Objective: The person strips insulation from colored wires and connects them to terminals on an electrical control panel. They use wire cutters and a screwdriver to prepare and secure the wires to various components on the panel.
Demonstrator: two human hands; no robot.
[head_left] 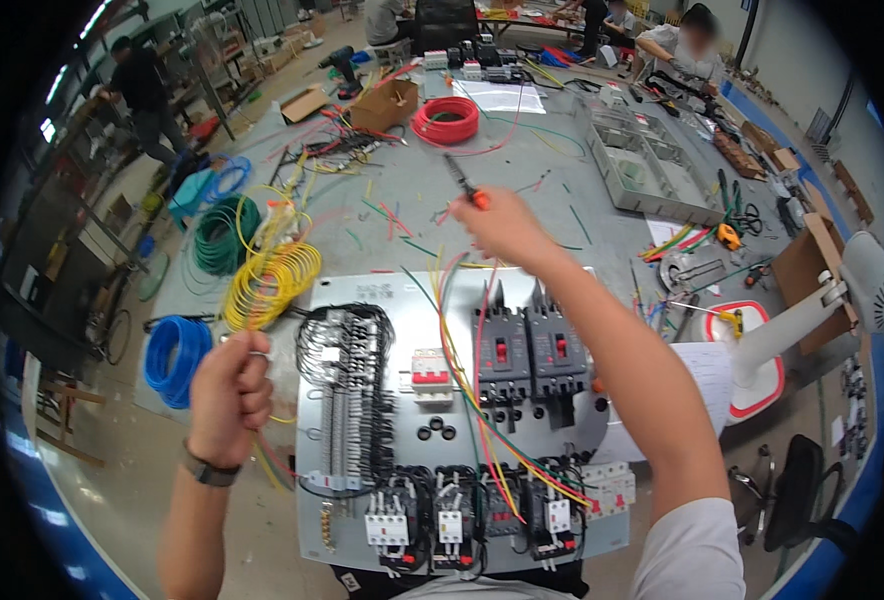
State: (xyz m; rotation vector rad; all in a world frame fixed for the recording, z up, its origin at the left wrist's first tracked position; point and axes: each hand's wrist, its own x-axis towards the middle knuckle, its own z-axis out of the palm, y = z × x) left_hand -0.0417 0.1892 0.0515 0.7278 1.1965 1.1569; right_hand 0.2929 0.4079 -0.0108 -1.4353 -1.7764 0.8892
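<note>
I stand in an electrical workshop. This is shown by the metal panel with 2 dark breakers, the red wire coil, the yellow coil and the green coil on a wide grey table, the cordless drill, and 1 person in white opposite.

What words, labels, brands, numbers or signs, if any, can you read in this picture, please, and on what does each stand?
None can be read reliably.
Metal panel: dark marks near its upper left edge, too blurred.
Black circuit breakers: markings too small.
Small breaker with red switches: markings too small.
White sheet right of the panel: too faint.
White sheet across the table: too small.
</note>
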